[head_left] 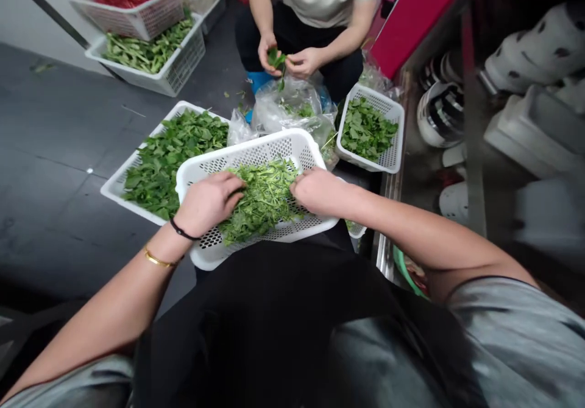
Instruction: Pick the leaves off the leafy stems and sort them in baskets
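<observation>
A white perforated plastic basket (256, 146) rests tilted over my lap, with a heap of thin-stemmed leafy greens (260, 198) in it. My left hand (212, 198) reaches over the basket's left side, fingers curled and closed on the edge of the heap. At the heap's right side, my right hand (317, 192) is closed on some greens, its fingertips partly hidden. A dark band (183, 231) and a gold bracelet (158, 259) circle my left wrist.
Across from me a seated person (333, 6) holds a leafy sprig (276, 59) above a clear plastic bag (287, 103). White baskets of greens flank mine, at left (132, 167) and right (397, 146). Stacked baskets (176, 79) stand behind; a metal shelf edge (393, 213) runs along the right.
</observation>
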Motion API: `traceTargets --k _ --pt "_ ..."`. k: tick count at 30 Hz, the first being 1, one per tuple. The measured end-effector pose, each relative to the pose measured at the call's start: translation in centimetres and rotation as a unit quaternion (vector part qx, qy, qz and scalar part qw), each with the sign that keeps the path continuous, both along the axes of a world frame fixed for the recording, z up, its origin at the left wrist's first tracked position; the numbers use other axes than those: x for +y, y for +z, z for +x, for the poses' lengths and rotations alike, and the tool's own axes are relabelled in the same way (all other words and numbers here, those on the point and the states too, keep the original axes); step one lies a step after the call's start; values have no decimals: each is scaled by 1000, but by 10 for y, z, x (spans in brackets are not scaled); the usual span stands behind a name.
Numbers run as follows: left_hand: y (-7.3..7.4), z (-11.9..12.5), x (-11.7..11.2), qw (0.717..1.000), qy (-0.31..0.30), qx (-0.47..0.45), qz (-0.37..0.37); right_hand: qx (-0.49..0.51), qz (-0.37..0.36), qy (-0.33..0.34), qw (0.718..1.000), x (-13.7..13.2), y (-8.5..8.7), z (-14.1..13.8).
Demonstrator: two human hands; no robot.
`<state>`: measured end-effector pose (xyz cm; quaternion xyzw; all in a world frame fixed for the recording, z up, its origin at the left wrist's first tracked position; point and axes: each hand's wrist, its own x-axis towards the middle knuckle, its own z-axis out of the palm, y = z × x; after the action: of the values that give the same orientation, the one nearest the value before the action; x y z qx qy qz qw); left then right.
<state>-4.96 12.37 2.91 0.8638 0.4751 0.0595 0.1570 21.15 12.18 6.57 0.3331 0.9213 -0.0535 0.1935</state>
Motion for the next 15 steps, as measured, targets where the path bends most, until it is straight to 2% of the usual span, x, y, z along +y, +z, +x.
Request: traceTargets --k 2,4,8,10,12,15 --pt "1 -11 7 1000 23 0 -6 0 -1 -17 1000 2 4 -5" --pt "0 -20 11 1000 15 -4 -25 11 -14 -25 1000 2 3 -16" --pt "4 -27 10 994 -4 -66 -85 42 -36 -26 998 5 -15 -41" --pt "11 -22 8 991 11 -109 -73 44 -50 -32 997 12 -19 -46" --pt "19 -12 7 987 21 -155 -46 51 -64 -47 995 20 -14 -44" --pt "24 12 8 980 -9 -196 -47 74 -55 -70 993 28 9 -37"
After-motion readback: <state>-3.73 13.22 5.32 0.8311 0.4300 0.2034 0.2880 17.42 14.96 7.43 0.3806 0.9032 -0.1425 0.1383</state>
